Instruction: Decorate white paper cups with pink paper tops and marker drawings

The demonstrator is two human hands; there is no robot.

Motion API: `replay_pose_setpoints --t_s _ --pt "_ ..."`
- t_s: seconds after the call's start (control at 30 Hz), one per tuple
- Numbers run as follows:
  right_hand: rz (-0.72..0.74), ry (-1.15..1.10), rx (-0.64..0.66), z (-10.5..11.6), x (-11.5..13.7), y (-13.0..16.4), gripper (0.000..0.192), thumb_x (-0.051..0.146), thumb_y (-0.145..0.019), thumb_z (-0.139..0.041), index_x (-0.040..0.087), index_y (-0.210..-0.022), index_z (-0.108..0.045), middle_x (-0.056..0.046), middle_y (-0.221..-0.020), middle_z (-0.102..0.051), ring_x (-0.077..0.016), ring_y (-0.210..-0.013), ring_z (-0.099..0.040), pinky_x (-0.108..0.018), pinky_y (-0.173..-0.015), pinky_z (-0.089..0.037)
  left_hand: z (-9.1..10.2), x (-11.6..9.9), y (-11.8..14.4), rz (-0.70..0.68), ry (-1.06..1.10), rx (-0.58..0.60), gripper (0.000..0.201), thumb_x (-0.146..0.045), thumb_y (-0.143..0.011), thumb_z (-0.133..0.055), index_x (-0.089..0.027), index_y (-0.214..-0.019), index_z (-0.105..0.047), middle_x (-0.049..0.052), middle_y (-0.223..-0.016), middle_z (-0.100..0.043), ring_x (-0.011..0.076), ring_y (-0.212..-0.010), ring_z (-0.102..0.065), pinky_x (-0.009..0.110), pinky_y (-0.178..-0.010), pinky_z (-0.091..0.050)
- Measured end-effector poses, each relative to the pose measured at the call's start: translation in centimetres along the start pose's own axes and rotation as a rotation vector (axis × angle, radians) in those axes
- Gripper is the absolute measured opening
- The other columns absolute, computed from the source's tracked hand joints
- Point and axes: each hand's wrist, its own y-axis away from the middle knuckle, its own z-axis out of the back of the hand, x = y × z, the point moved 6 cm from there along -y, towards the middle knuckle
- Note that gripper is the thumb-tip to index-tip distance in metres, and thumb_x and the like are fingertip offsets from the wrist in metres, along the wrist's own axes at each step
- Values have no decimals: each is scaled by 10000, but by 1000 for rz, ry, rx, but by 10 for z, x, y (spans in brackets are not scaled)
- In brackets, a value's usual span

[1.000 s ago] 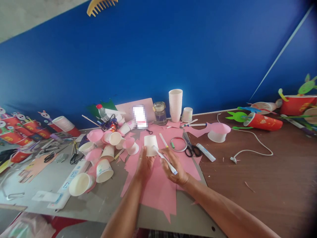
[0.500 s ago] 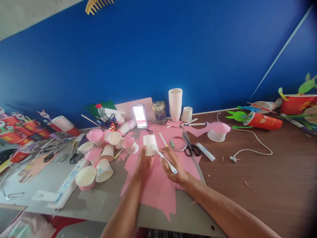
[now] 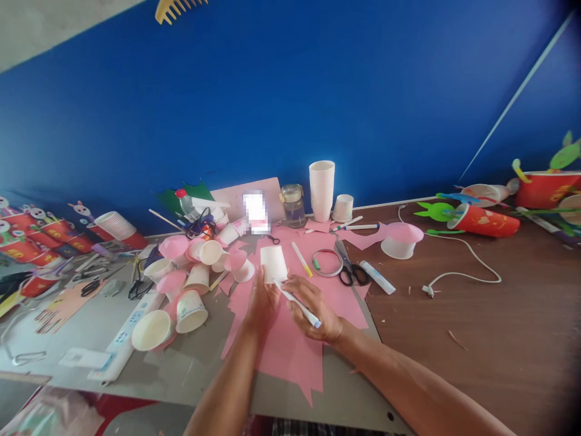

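My left hand [image 3: 262,301] cups a white paper cup [image 3: 273,264] upside down, fingers wrapped round it; light and crushable, best held gently by its wall. My right hand [image 3: 313,303] pinches a pen [image 3: 297,304] beside it.

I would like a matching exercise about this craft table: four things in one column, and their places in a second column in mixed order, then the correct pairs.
Things:
1. white paper cup
2. white pen
3. black-handled scissors
4. tall stack of white cups

Places:
A. standing at the blue wall, beside the glass jar
B. held in the left hand
C. lying on the pink paper, right of the tape ring
D. held in the right hand

Pairs: 1-B, 2-D, 3-C, 4-A
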Motion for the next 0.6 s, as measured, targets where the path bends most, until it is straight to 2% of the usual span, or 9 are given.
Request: replay_pose_setpoints --t_s 0.07,0.17,0.27,0.5,0.6 --pt "-32 5 -37 3 -3 0 355 136 -885 -435 241 -1220 -490 -85 -994 -644 -231 -932 -620 -411 -832 -540 -1 1 -2 4 26 11 438 -508 -860 -579 -154 -1104 -657 120 -1014 -704 262 -1054 -644 393 -927 -511" --pt "-154 20 -117 10 -13 0 284 171 -906 -431 229 -1174 -506 -77 -959 -622 -208 -854 -616 -364 -750 -544 -3 0 -4 -27 56 22 435 -526 -835 -611 -153 -1048 -673 95 -976 -714 228 -952 -665 364 -890 -511" --pt "-223 23 -142 14 -20 1 224 194 -918 -436 224 -1121 -525 -63 -934 -611 -190 -819 -608 -342 -743 -532 -5 0 -5 -21 88 52 436 -523 -815 -642 -139 -1017 -678 73 -926 -720 199 -865 -674 336 -866 -505" --pt "-150 45 -118 9 -18 2 297 147 -889 -453 229 -1168 -514 -79 -978 -625 -206 -883 -611 -370 -776 -540 -7 -1 -2 -6 146 65 388 -485 -861 -606 -142 -1026 -681 55 -894 -725 154 -788 -672 278 -826 -510" --pt "-59 65 -61 3 -9 1 353 132 -855 -459 236 -1190 -503 -83 -999 -641 -235 -975 -611 -425 -844 -538 -4 0 1 32 124 52 438 -506 -884 -557 -131 -1082 -666 86 -926 -721 190 -860 -679 319 -859 -515"
